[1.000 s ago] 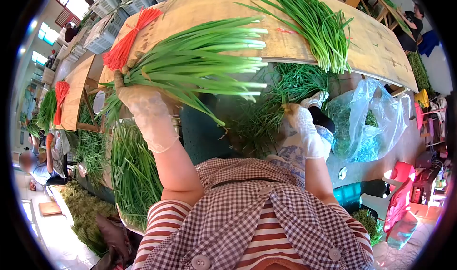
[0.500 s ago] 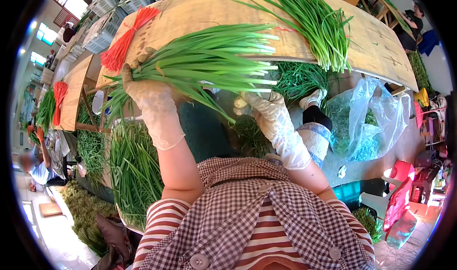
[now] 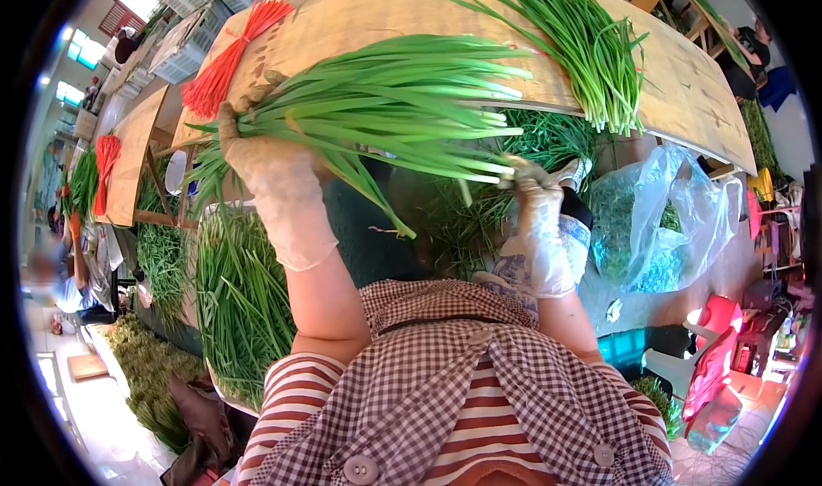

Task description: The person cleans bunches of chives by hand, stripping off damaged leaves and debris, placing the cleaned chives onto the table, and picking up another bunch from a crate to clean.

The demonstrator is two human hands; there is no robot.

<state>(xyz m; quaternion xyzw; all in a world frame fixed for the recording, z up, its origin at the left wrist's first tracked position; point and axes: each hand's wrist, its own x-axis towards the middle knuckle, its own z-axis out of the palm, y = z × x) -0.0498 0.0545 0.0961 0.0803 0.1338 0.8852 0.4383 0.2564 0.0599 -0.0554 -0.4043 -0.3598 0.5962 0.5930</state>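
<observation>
One green bunch [image 3: 385, 109], left hand [image 3: 270, 148] closed round its leafy end, right hand [image 3: 535, 190] shifted outward to its white tips, fingers curled, hold unclear

Over on the right I see a white plastic chair [image 3: 670, 366] draped with pink-red cloth [image 3: 716, 368]. I can make out stacked white plastic crates [image 3: 181, 59] at upper left.

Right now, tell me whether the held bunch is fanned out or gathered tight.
Fanned out: the left hand grips the green bunch at its leafy end, while the pale stem ends spread apart.
</observation>
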